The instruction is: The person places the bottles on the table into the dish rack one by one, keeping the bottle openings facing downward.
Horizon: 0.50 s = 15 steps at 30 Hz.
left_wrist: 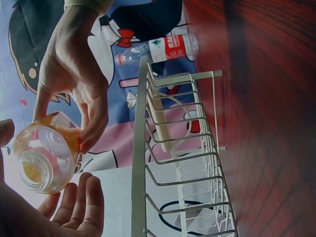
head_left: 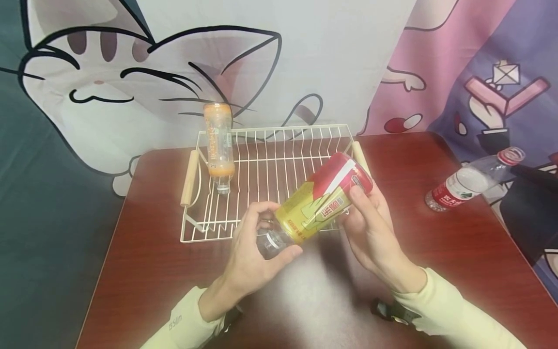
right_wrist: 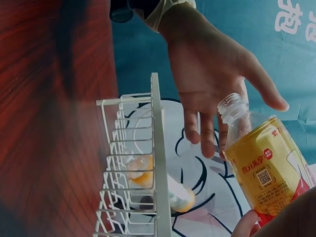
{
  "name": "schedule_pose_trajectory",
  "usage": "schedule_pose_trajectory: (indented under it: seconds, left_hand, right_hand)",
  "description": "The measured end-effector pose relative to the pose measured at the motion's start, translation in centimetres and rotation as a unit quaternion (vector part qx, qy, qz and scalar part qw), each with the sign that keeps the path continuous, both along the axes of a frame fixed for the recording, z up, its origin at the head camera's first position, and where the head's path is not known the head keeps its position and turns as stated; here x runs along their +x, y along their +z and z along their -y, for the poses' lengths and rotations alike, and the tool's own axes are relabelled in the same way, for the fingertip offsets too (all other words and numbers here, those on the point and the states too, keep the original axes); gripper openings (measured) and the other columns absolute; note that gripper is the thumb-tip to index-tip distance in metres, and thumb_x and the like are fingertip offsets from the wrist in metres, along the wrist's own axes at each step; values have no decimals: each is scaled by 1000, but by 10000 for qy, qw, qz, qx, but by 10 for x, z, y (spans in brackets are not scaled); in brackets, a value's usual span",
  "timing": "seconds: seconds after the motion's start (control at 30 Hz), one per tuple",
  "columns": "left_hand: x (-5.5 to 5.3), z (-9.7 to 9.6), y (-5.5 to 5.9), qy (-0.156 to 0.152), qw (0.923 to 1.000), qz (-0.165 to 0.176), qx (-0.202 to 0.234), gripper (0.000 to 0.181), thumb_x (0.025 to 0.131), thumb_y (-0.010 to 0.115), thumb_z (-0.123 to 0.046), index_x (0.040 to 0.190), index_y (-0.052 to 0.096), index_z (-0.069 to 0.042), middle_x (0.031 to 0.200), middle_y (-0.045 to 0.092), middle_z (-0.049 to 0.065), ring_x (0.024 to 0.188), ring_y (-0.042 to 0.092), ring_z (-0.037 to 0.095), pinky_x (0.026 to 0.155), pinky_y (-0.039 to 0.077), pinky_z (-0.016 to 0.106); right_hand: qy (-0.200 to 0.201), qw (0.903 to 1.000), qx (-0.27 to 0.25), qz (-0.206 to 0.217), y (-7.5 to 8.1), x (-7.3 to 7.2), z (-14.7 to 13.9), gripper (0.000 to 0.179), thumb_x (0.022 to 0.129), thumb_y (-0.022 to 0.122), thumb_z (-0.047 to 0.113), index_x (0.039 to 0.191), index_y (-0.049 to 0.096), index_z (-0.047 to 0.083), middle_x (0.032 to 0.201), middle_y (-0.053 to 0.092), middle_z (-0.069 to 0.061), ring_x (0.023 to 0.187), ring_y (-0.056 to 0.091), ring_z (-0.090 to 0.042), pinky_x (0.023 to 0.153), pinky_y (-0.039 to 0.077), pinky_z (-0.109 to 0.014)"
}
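Note:
A clear plastic bottle (head_left: 320,201) with a yellow and red label is held tilted over the table's front, its neck to the lower left. My right hand (head_left: 375,230) grips it near the red base, thumb along the side. In the right wrist view the bottle's mouth (right_wrist: 232,106) has no cap. My left hand (head_left: 257,252) is around the neck end with its fingers spread; its palm and extended fingers show beside the neck in the right wrist view.
Behind the hands stands a white wire rack (head_left: 270,184) with wooden handles. An orange-labelled bottle (head_left: 220,145) leans upside down in its left part. A red-labelled water bottle (head_left: 468,184) is at the right of the table (head_left: 144,271). Cartoon-printed cloth (head_left: 340,58) hangs behind.

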<state>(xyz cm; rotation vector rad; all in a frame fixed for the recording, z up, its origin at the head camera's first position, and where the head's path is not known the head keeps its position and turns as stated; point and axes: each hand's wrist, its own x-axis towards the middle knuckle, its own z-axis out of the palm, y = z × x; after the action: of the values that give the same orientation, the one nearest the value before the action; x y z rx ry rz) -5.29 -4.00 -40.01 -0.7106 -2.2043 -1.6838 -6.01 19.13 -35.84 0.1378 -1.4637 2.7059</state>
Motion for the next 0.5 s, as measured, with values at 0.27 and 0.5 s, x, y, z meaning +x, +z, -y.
schedule_pose_trajectory:
  seconds: [0.27,0.5]
  left_hand:
    - [2,2,1,-189,9994,207,-212,70,94,77,-50,141,60,-1,119,73,9,103,72,22,88,65,42]
    - [3,7,2,-461,9983,173,-301,61,97,73,-31,149,58,-2,127,71,10,106,71,21,94,64,42]
  right_hand:
    - [-145,9996,186,-156,11,-11,1,78,108,68,20,176,31,21,165,53,-11,150,48,-22,124,40,-34]
    - [-311,9984,460,-99,19,-21,4,78,106,69,19,175,31,12,158,57,-11,137,57,-20,114,49,-31]
